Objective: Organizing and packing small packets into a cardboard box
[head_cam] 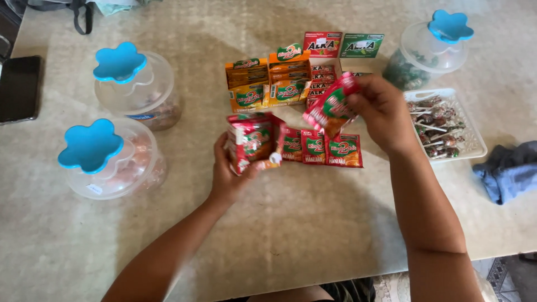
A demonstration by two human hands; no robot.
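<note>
The left hand [229, 173] grips a stack of red packets [250, 141], fingers wrapped round it, just left of the row of packets [321, 148] on the table [279, 235]; the right hand [383, 112] pinches one red packet [330, 106] above that row; the orange boxes [268, 84] stand behind it.

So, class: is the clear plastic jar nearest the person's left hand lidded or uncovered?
Lidded. The clear plastic jar carries a blue flower-shaped lid seated on top. It stands upright on the pale table.
</note>
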